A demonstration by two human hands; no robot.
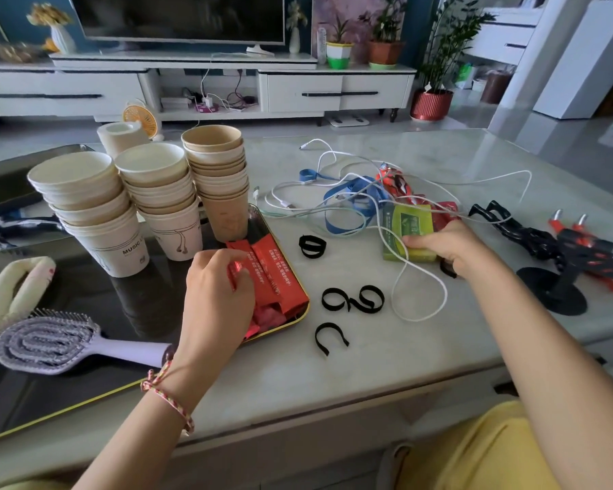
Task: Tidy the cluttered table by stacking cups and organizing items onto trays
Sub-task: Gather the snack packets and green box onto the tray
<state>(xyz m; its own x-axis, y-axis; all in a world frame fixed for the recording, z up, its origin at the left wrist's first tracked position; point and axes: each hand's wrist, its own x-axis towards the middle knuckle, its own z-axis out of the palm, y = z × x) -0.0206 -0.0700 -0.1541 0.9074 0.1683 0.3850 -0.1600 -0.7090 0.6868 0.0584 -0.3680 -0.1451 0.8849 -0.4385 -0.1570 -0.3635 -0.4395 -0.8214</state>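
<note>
Three stacks of paper cups [156,192] stand on a black tray with a gold rim [85,295] at the left. Red sachets [275,274] lie at the tray's right corner. My left hand [216,295] rests on them, fingers closed around one red sachet. To the right, a green box [409,224] sits on the table under a tangle of white cables [337,192]. My right hand [446,245] grips the box's near right edge, with more red packets behind it.
Black hair ties [351,300] lie between my hands. A lilac hairbrush [57,344] and a cream padded roll [15,291] sit on the tray's near left. A blue lanyard [347,196] mixes with the cables. A black-and-red figure on a stand [563,256] is at the far right.
</note>
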